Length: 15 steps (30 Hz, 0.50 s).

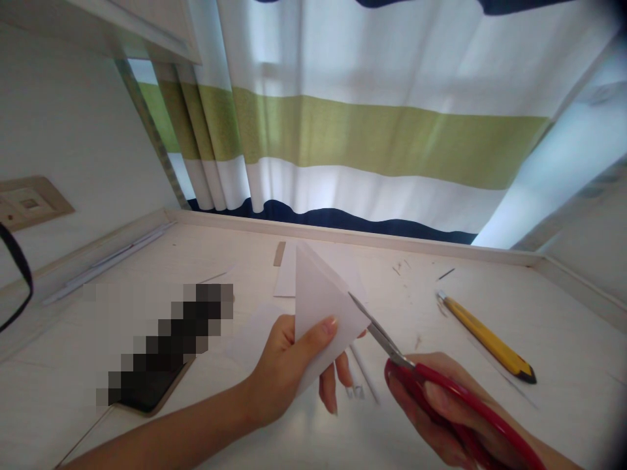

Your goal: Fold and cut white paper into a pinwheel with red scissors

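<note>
My left hand [289, 359] pinches a folded piece of white paper [316, 294], thumb on its near face and fingers behind. The paper stands up with a pointed top and a slanted right edge. My right hand [441, 398] grips red-handled scissors [470, 398], fingers around the handles. The scissor blades point up and left, and they meet the paper at its right corner. Whether the paper lies between the blades I cannot tell. Behind the folded paper, more white paper [284, 281] lies flat on the white table [206, 248].
A yellow utility knife [484, 336] lies at the right, with a thin dark strip [446, 274] and small scraps near it. At the left is a dark phone [151, 388], partly blurred out, with a cable. A striped curtain [343, 137] hangs behind the table's raised back edge.
</note>
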Tool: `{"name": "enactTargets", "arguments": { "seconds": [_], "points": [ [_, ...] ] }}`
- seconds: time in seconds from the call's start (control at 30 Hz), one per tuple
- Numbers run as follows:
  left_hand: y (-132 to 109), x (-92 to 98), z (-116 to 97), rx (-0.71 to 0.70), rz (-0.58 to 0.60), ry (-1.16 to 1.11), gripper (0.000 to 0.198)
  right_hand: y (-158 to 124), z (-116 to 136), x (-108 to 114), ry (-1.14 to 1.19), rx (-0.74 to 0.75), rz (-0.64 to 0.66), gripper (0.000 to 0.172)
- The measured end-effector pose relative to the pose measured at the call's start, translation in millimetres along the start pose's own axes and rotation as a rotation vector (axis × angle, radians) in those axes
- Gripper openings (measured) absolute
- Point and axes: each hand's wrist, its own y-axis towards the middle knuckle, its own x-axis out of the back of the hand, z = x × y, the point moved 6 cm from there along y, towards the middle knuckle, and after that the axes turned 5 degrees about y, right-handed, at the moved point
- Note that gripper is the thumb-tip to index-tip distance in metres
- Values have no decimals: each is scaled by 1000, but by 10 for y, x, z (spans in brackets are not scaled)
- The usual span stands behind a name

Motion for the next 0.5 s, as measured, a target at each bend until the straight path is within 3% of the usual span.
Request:
{"name": "enactTargets", "arguments": {
  "seconds": [0.17,0.5],
  "points": [
    [-2,3,11,11,-3,-1,35,46,-47,31,-60,18,123,35],
    [-1,6,1,22,-6,23,37,41,-6,-2,-102,49,92,36]
  ]
}}
